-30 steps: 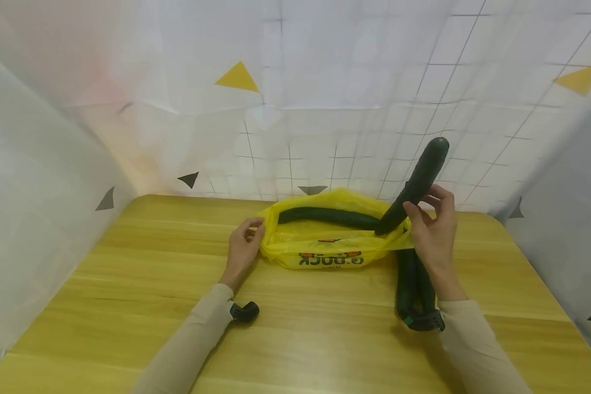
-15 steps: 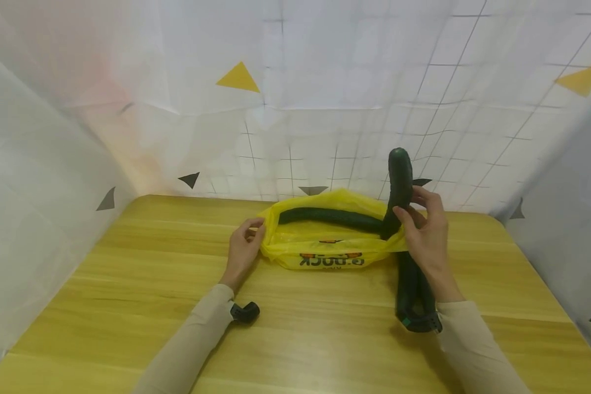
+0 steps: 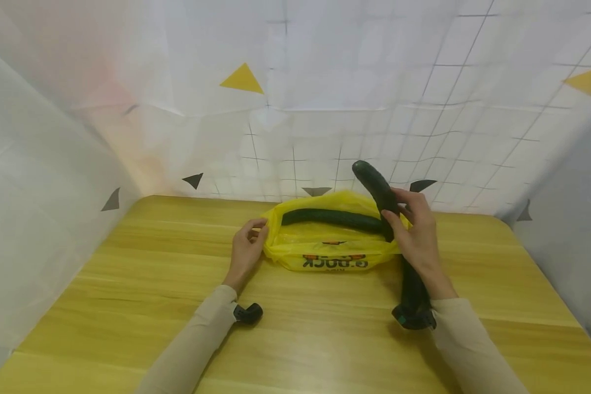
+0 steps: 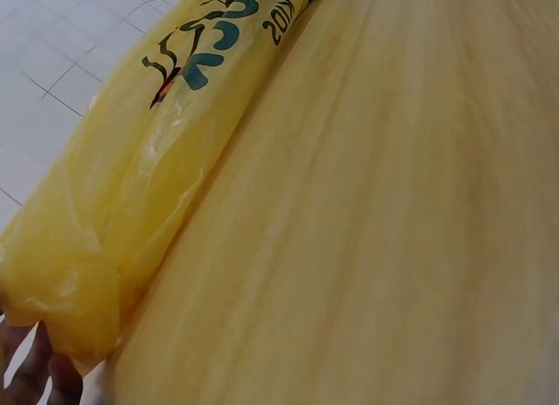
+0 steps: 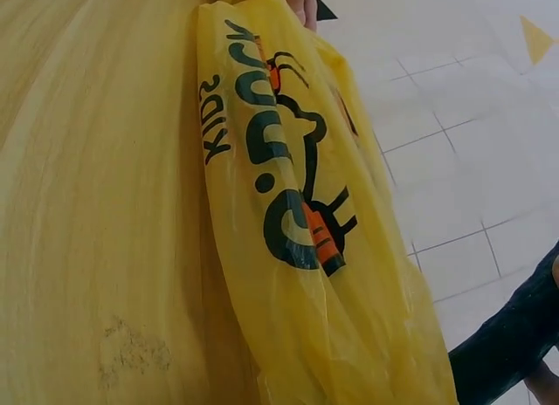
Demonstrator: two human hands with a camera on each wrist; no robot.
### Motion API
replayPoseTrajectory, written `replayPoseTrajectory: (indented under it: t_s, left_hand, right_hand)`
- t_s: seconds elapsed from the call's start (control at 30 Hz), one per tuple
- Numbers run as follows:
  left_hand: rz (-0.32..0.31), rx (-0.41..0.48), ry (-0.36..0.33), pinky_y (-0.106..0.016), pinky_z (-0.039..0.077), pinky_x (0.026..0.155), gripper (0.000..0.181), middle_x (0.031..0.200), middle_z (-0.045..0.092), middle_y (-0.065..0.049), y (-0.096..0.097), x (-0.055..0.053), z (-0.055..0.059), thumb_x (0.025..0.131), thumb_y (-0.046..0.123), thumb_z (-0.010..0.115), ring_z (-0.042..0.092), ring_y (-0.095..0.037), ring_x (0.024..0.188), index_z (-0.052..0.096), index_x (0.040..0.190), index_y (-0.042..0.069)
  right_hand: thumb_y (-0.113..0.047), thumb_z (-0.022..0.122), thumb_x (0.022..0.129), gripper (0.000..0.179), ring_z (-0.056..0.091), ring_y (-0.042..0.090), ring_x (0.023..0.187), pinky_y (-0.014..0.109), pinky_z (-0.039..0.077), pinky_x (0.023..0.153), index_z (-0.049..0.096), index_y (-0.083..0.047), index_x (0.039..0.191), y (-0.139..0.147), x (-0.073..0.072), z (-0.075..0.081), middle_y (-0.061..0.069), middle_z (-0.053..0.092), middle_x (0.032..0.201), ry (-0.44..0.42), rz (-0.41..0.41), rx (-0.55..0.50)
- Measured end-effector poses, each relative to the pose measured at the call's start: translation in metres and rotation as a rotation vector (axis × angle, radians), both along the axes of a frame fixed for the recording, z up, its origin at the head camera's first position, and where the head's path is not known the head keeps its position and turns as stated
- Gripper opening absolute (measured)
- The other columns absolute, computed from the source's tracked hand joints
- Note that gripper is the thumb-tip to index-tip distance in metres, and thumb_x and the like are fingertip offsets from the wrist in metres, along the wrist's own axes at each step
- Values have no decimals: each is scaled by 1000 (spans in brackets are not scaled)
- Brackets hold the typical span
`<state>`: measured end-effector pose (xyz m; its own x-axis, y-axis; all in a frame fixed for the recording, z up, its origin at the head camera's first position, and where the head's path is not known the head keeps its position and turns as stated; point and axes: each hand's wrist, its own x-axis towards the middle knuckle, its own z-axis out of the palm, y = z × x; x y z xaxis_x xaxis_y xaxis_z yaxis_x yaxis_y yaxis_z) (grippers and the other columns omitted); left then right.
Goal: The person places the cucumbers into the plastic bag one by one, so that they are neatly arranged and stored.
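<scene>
A yellow plastic bag [image 3: 295,257] with dark lettering lies on the table, its mouth held wide. Inside it, a dark green cucumber [image 3: 335,217] stretches along the back. My left hand [image 3: 246,246] pinches the bag's left rim; its fingers [image 4: 31,370] show at the bag's corner in the left wrist view. With thumb and fingers, my right hand [image 3: 417,235] grips a second cucumber [image 3: 371,179] over the bag's right end. This one tilts, top end up to the left, lower end inside the mouth. Part of it [image 5: 502,357] also shows in the right wrist view.
More cucumber [image 3: 413,287] lies on the wooden table [image 3: 315,339] beneath my right wrist, partly hidden by it. Black wrist devices [image 3: 248,313] sit at both cuffs. White sheeting [image 3: 315,71] with grid lines and triangles stands behind the table and at its sides.
The gripped cucumber has swung from leaning right, through upright, to leaning left, and its top has dropped. My right hand has shifted left with it. My left hand keeps its hold on the bag.
</scene>
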<state>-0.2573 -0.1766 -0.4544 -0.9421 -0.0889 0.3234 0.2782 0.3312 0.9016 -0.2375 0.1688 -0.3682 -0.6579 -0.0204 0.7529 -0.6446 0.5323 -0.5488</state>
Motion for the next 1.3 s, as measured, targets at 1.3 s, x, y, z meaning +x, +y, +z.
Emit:
replayPoseTrajectory:
  t_s: [1.3]
  left_hand:
    - [4,17,8,-24,52,68,24,110,64,-4,0,2,2,95,27,57,63,-17,83,65,115,19]
  right_hand:
    - [1,70,81,46,57,28,105,42,45,89,58,-5,125,-28,-17,-14,13,59,115,30,56,264]
